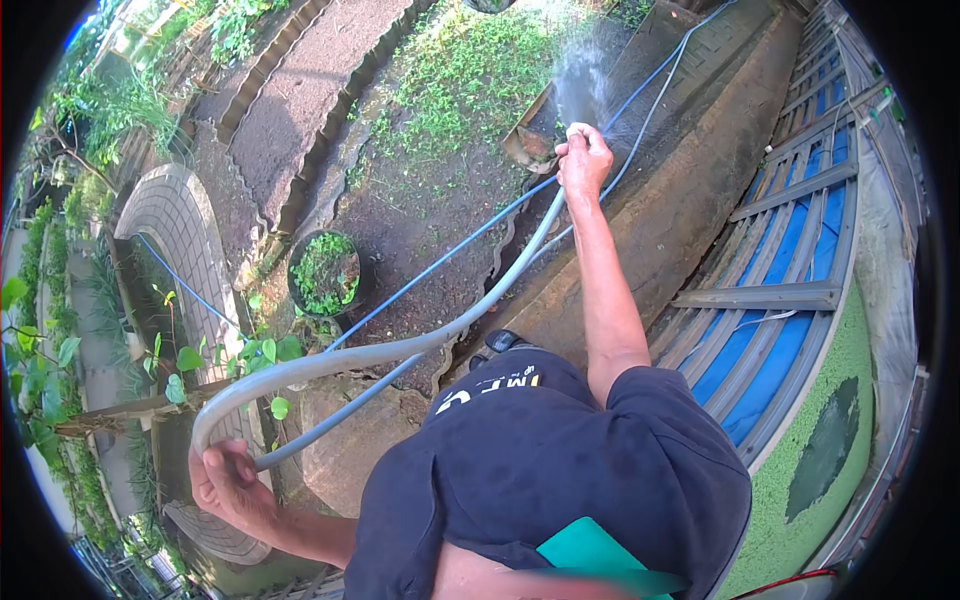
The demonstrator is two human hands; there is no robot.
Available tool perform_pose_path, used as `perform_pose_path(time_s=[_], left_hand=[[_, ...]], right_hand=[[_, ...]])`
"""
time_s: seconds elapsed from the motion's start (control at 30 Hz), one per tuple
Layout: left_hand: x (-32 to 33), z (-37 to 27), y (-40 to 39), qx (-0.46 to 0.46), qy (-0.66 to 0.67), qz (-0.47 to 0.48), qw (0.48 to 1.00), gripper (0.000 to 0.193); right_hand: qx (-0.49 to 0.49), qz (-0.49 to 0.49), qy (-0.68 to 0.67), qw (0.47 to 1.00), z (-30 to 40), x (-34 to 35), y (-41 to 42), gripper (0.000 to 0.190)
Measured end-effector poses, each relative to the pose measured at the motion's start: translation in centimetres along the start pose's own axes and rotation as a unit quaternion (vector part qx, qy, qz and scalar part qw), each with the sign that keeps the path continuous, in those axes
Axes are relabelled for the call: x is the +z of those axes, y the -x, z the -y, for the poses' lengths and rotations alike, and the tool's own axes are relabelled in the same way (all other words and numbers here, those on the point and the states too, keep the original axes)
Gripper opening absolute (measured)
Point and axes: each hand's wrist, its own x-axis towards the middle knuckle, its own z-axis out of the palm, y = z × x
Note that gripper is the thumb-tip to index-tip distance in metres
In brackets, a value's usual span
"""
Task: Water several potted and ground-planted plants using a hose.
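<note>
My right hand [583, 161] is closed around the end of a grey garden hose [420, 341], and a fan of spraying water [581, 79] leaves it over a bed of low green plants [472, 75]. From there the hose curves down to the left in a wide loop. My left hand [229, 480] holds the hose at that bend, and a further length runs back towards my body. A thinner blue hose [442, 262] crosses the soil beneath the grey one. The exact end of the grey hose is hidden in my right fist.
A black round pot of green plants [326, 274] stands on the soil. Corrugated edging [330, 124] borders the beds, and a curved paved path [176, 214] lies to the left. On the right are a concrete ledge [660, 202] and a slatted frame over blue sheeting [780, 292].
</note>
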Motion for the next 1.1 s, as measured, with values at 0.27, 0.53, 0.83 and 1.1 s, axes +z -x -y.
perform_pose_path(time_s=[0.27, 0.53, 0.83, 1.1], left_hand=[[0.5, 0.1, -0.7, -0.033, 0.034, 0.017, 0.999, 0.034], [-0.2, 0.2, 0.6, -0.047, 0.015, -0.016, 0.999, 0.038], [-2.0, -0.5, 2.9, -0.069, -0.016, -0.076, 0.995, 0.041], [-2.1, -1.2, 4.5, -0.088, -0.042, -0.096, 0.991, 0.038]], right_hand=[[0.187, 0.098, -0.086, 0.974, 1.6, -2.0, 2.0, 0.016], [0.259, 0.152, -0.040, 0.953, -1.8, -0.8, 4.9, 0.012], [0.302, 0.290, 0.022, 0.908, -4.2, 2.4, 9.1, 0.017], [0.213, 0.195, 0.021, 0.957, -3.3, 4.0, 7.1, 0.013]])
